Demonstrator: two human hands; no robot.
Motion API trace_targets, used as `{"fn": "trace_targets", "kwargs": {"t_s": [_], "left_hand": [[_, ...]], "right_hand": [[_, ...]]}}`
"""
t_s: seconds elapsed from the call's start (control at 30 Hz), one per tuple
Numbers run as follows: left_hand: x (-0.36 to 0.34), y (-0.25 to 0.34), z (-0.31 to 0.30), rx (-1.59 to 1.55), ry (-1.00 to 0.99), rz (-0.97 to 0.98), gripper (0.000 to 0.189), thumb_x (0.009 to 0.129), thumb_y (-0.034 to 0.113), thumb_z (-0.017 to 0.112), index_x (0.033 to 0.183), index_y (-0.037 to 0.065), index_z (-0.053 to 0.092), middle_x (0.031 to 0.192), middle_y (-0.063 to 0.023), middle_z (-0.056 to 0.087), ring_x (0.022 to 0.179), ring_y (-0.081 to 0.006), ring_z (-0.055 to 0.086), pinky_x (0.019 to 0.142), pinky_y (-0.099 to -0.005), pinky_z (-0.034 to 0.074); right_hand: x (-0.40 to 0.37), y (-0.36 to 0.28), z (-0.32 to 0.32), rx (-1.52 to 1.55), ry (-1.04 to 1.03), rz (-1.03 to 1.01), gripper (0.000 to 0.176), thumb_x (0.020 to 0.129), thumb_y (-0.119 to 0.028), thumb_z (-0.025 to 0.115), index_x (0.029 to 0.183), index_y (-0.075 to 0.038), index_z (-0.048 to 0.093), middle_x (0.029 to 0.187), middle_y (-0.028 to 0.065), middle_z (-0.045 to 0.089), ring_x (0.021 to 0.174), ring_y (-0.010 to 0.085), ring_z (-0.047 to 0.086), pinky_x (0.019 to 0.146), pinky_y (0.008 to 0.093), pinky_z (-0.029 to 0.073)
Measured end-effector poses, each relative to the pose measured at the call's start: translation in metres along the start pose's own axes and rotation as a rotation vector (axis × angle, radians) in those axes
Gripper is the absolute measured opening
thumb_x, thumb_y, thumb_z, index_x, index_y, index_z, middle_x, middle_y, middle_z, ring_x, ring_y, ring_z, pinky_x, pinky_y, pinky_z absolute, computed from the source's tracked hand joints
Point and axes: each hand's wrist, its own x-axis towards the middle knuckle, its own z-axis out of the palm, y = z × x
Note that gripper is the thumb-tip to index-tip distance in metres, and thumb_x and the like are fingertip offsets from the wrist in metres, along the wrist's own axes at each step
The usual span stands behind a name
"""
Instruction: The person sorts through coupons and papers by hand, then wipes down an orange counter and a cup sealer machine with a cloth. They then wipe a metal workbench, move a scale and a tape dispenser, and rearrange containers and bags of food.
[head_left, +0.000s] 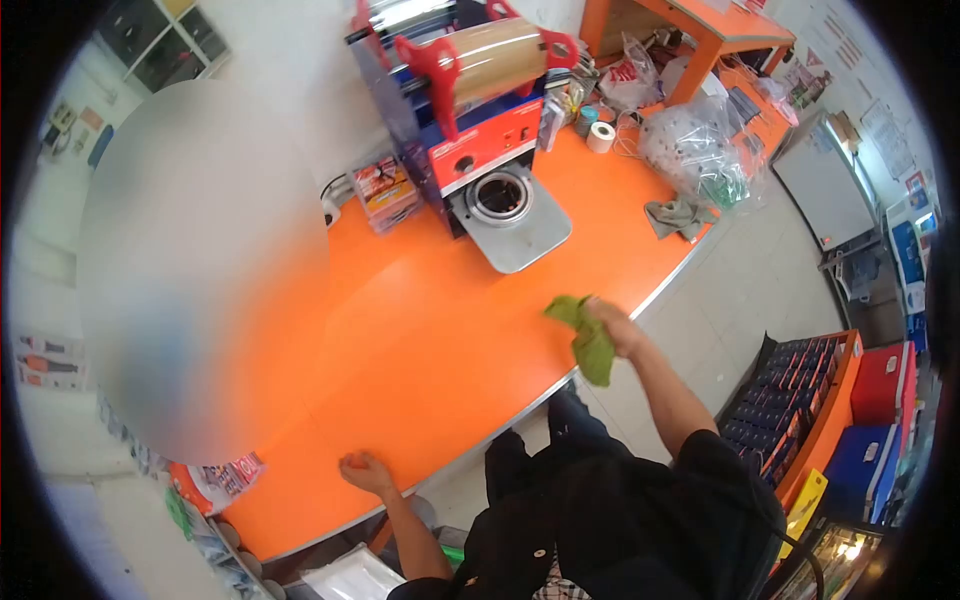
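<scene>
My right hand [617, 328] is closed on a green cloth [592, 348], which hangs in loose folds above the front edge of the orange table [420, 350]. My left hand [370, 474] is over the near left part of that table, its fingers curled in and apparently holding nothing. Further back stands a red and blue cup sealing machine [485, 145] with a roll of film [495, 62] on top. Its metal tray [525, 240], with a round ring holder [499, 197], sticks out toward me. Neither hand touches the machine.
A grey cloth [678, 217] and a clear plastic bag [695, 150] lie at the table's right end. Near the machine are a small box [385, 190] and a white roll [601, 137]. A crate of dark packages [785, 405] stands on the right. A blurred patch covers the left.
</scene>
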Motion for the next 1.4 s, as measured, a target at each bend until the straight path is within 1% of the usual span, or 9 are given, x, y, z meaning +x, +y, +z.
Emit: {"fn": "trace_targets", "kwargs": {"t_s": [0.3,0.37,0.5,0.6,0.8,1.13,1.27,1.33,1.4], "left_hand": [[-0.109,0.356,0.122,-0.930,-1.201,-0.231,0.080,0.085,0.020,0.076,0.145,-0.001,0.027,0.135,-0.0209,0.045,0.121,-0.0277,0.049,0.094,-0.0350,0.047],[-0.135,0.376,0.162,-0.761,-1.198,-0.345,0.086,0.083,0.022,0.077,0.146,-0.003,0.024,0.140,-0.0241,0.040,0.126,-0.0308,0.045,0.098,-0.0366,0.044],[-0.177,0.350,0.174,-0.453,-0.810,-0.211,0.081,0.081,0.020,0.079,0.139,-0.008,0.029,0.134,-0.0275,0.045,0.123,-0.0354,0.049,0.100,-0.0399,0.043],[-0.175,0.358,0.162,0.144,-0.531,0.181,0.060,0.082,0.013,0.076,0.127,-0.006,0.043,0.121,-0.0236,0.055,0.109,-0.0342,0.056,0.090,-0.0410,0.047],[-0.146,0.398,0.180,-0.072,-0.707,0.330,0.032,0.084,0.010,0.071,0.110,0.001,0.056,0.114,-0.0173,0.058,0.100,-0.0312,0.058,0.081,-0.0402,0.048],[-0.096,0.286,0.247,-0.024,-0.086,0.136,0.029,0.092,0.017,0.064,0.110,-0.003,0.054,0.127,-0.0207,0.052,0.116,-0.0317,0.052,0.099,-0.0414,0.041],[-0.096,0.274,0.256,-0.111,-0.055,0.061,0.032,0.094,0.019,0.061,0.113,-0.006,0.054,0.129,-0.0213,0.050,0.117,-0.0319,0.052,0.100,-0.0409,0.042],[-0.101,0.268,0.251,-0.272,-0.161,-0.034,0.033,0.094,0.020,0.062,0.114,-0.006,0.058,0.129,-0.0196,0.051,0.117,-0.0301,0.053,0.099,-0.0394,0.044],[-0.106,0.287,0.223,-0.272,-0.355,-0.103,0.031,0.093,0.020,0.065,0.114,-0.004,0.062,0.126,-0.0172,0.054,0.114,-0.0274,0.056,0.097,-0.0377,0.046]], "right_hand": [[0.047,-0.041,-0.071,-0.023,-0.095,-0.095,0.054,0.097,-0.056,0.051,0.120,-0.007,0.059,0.112,0.0067,0.062,0.108,0.0196,0.057,0.088,0.0385,0.049],[0.040,-0.056,-0.105,-1.402,0.208,-1.082,0.048,0.088,-0.044,0.067,0.118,-0.007,0.061,0.121,0.0127,0.059,0.118,0.0284,0.053,0.094,0.0431,0.046],[0.095,-0.099,-0.288,-1.393,1.046,-0.590,0.054,0.080,-0.035,0.074,0.121,-0.003,0.059,0.128,0.0377,0.045,0.116,0.0522,0.047,0.097,0.0563,0.041],[0.133,-0.083,-0.289,-1.345,0.919,-0.596,0.062,0.084,-0.037,0.071,0.123,0.007,0.049,0.136,0.0433,0.034,0.126,0.0577,0.037,0.106,0.0581,0.032],[0.148,-0.062,-0.203,-1.231,0.303,-0.731,0.052,0.076,-0.020,0.074,0.112,0.008,0.048,0.134,0.0326,0.042,0.125,0.0497,0.041,0.104,0.0535,0.036],[0.321,-0.129,-0.157,-1.300,0.504,-0.988,0.049,0.075,-0.010,0.063,0.119,0.009,0.053,0.125,0.0284,0.052,0.111,0.0456,0.051,0.097,0.0502,0.043],[0.258,-0.098,-0.150,-1.325,0.005,-0.942,0.048,0.070,-0.005,0.064,0.117,0.004,0.058,0.123,0.0268,0.056,0.110,0.0426,0.053,0.095,0.0476,0.045],[0.203,-0.126,-0.163,-0.425,-0.087,-0.231,0.045,0.071,-0.004,0.066,0.115,0.000,0.059,0.112,0.0236,0.063,0.100,0.0391,0.060,0.090,0.0465,0.048],[0.164,-0.144,-0.208,-0.799,-0.040,-0.445,0.039,0.103,-0.026,0.036,0.112,0.000,0.063,0.100,0.0096,0.068,0.088,0.0213,0.064,0.077,0.0346,0.053]]}}
